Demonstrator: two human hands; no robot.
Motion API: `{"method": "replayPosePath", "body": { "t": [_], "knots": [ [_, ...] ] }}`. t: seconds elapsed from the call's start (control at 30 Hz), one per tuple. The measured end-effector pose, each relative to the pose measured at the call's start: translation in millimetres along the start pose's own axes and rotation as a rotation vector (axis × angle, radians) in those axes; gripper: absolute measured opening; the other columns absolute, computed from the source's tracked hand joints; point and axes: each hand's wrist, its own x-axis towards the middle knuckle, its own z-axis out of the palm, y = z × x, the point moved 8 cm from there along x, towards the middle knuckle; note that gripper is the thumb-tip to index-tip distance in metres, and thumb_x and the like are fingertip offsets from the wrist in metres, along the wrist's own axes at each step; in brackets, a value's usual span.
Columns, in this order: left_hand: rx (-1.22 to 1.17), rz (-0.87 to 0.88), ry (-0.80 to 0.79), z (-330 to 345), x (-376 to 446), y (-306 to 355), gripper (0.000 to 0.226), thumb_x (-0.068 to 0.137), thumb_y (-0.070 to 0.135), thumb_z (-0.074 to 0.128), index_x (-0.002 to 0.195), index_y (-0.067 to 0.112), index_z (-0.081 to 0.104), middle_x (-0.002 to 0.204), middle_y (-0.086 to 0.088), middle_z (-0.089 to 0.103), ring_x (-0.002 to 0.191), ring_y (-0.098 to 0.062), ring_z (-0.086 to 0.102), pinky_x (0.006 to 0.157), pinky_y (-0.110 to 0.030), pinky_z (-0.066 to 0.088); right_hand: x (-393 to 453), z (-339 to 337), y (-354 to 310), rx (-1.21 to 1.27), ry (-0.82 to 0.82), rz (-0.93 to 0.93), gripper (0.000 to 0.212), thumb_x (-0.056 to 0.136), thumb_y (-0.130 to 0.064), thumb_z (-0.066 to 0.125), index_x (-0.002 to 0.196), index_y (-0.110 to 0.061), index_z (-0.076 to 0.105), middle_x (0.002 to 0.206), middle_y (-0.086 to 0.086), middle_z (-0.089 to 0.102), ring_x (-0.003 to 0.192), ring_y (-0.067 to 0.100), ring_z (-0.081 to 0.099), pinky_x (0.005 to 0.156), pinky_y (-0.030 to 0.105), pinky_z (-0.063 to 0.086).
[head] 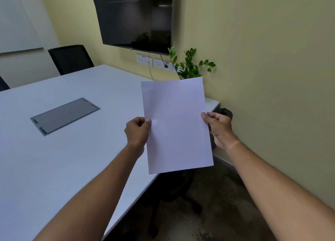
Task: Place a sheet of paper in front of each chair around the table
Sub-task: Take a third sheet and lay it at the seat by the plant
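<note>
A white sheet of paper [176,126] is held upright in the air above the right edge of the white table [78,153]. My left hand [137,132] pinches its left edge and my right hand [220,128] pinches its right edge. Whether this is one sheet or a thin stack, I cannot tell. A black chair [70,59] stands at the table's far side. Part of a second black chair [3,84] shows at the left edge. Under the paper, a dark chair [174,191] is tucked beneath the table's right side, mostly hidden.
A grey cable hatch [65,115] is set into the tabletop. A dark wall screen [136,17] hangs above wall sockets [155,62]. A green plant [190,64] stands in the corner behind the paper. The yellow wall [272,77] runs close along the right.
</note>
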Motion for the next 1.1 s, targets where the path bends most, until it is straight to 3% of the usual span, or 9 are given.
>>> {"method": "replayPosePath", "body": {
  "t": [0.33,0.5,0.57,0.7,0.73,0.8,0.83,1.1],
  "knots": [
    [-0.052,-0.09,0.127,20,125,-14,0.016,0.086,0.019,0.066,0.07,0.021,0.069,0.076,0.007,0.069,0.067,-0.008,0.062,0.057,-0.017,0.045,127,64,35,0.001,-0.107,0.092,0.006,0.082,-0.02,0.078,0.078,-0.015,0.076,0.082,0.002,0.078,0.07,0.012,0.073,0.058,0.021,0.055],
    [-0.102,-0.172,0.268,26,174,-26,0.017,0.086,0.017,0.065,0.069,0.018,0.064,0.077,0.005,0.064,0.067,-0.012,0.056,0.057,-0.02,0.044,175,81,70,-0.016,-0.169,0.196,0.013,0.079,-0.023,0.081,0.088,-0.016,0.076,0.087,0.001,0.078,0.084,0.016,0.074,0.072,0.027,0.058],
    [-0.125,-0.196,0.339,29,192,-31,0.019,0.086,0.017,0.065,0.067,0.019,0.063,0.075,0.006,0.062,0.066,-0.012,0.055,0.059,-0.02,0.044,192,91,83,0.021,-0.182,0.244,0.014,0.08,-0.021,0.08,0.092,-0.015,0.074,0.084,-0.001,0.078,0.087,0.018,0.072,0.067,0.028,0.058],
    [-0.174,-0.24,0.458,32,217,-40,0.017,0.088,0.017,0.065,0.071,0.019,0.063,0.079,0.005,0.063,0.067,-0.01,0.056,0.057,-0.018,0.043,220,120,101,0.197,-0.217,0.374,0.044,0.081,-0.014,0.08,0.119,-0.007,0.057,0.099,0.009,0.076,0.092,0.022,0.073,0.07,0.031,0.06],
    [-0.185,-0.247,0.485,32,222,-43,0.017,0.088,0.017,0.064,0.071,0.019,0.063,0.08,0.005,0.063,0.067,-0.01,0.057,0.056,-0.018,0.043,225,128,105,0.237,-0.234,0.399,0.042,0.08,-0.012,0.08,0.115,-0.011,0.056,0.1,0.011,0.076,0.091,0.022,0.074,0.072,0.032,0.06],
    [-0.2,-0.255,0.543,33,232,-48,0.017,0.088,0.019,0.064,0.071,0.019,0.063,0.08,0.005,0.063,0.067,-0.01,0.057,0.056,-0.018,0.043,233,145,115,0.274,-0.255,0.434,0.019,0.079,-0.009,0.081,0.085,-0.011,0.064,0.098,0.014,0.076,0.088,0.024,0.075,0.071,0.032,0.061],
    [-0.204,-0.263,0.564,33,236,-50,0.016,0.088,0.019,0.064,0.072,0.019,0.063,0.08,0.005,0.063,0.067,-0.01,0.058,0.056,-0.018,0.043,234,154,119,0.28,-0.262,0.441,0.019,0.078,-0.007,0.081,0.073,-0.012,0.063,0.096,0.015,0.076,0.087,0.024,0.075,0.07,0.031,0.06],
    [-0.214,-0.292,0.578,33,271,-74,0.007,0.087,0.02,0.065,0.082,0.015,0.067,0.083,0.005,0.066,0.07,-0.01,0.06,0.058,-0.018,0.046,236,193,155,0.284,-0.253,0.466,0.012,0.082,0.001,0.075,0.085,-0.009,0.072,0.092,0.009,0.078,0.081,0.02,0.075,0.066,0.029,0.06]
  ]
}}
